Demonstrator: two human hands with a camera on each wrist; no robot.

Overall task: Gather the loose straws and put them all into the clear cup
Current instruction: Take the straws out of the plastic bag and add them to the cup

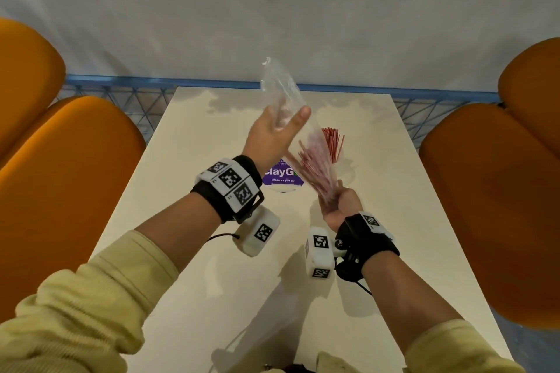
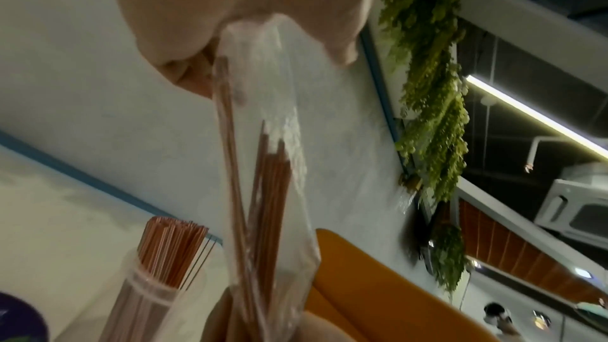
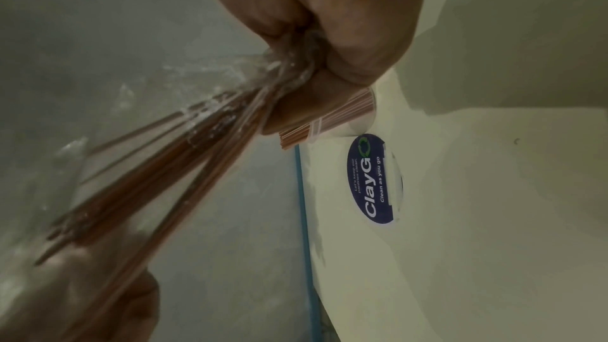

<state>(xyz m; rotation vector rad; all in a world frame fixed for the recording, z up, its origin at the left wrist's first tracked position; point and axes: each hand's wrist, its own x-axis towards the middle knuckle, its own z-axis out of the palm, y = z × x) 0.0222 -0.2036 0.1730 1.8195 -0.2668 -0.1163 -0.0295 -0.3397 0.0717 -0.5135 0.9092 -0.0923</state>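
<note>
Here the right hand (image 1: 339,206) is gripping the bag (image 1: 298,136) of straws (image 1: 315,166) at its base, the left hand (image 1: 274,136) is pinching the bag higher up, above the worktop (image 1: 194,251); the cup (image 2: 157,303) is standing behind, packed with straws.

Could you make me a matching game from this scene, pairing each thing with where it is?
Things:
1. thin red straws in the clear plastic bag
2. thin red straws in the clear cup
3. round purple sticker
4. orange padded chairs

Places:
A. flat on the white table
B. beside the table
C. held up between left hand and right hand
D. standing upright on the table

Pairs: 1-C, 2-D, 3-A, 4-B
</note>
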